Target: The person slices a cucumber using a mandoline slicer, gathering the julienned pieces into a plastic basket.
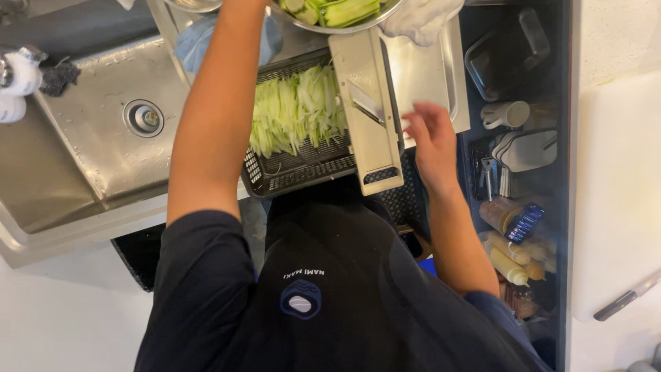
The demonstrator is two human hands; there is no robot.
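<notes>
Nearest the camera, the person's right hand (432, 141) hovers blurred just right of the pale, flat plastic mandoline slicer (370, 110). Its fingers are spread apart and hold nothing, and it does not clearly touch the slicer. The slicer lies slanted across the right edge of the black perforated plastic crate (292, 169), its near end resting on the crate's rim.

Inside the crate, a heap of thin, pale green vegetable strips (296, 110) fills the far half, while the near half shows bare grid. A good share of the slicing looks done, judging by that heap.

The left arm (217, 103) stretches over the crate's left side toward the far edge; its hand is out of view, so I cannot tell whether it is closed on anything. At that far edge sits a round metal bowl (358, 24) holding long green vegetable pieces (341, 10) that appear unsliced, so more work seems left. To the far left lies the stainless steel sink (89, 138).
</notes>
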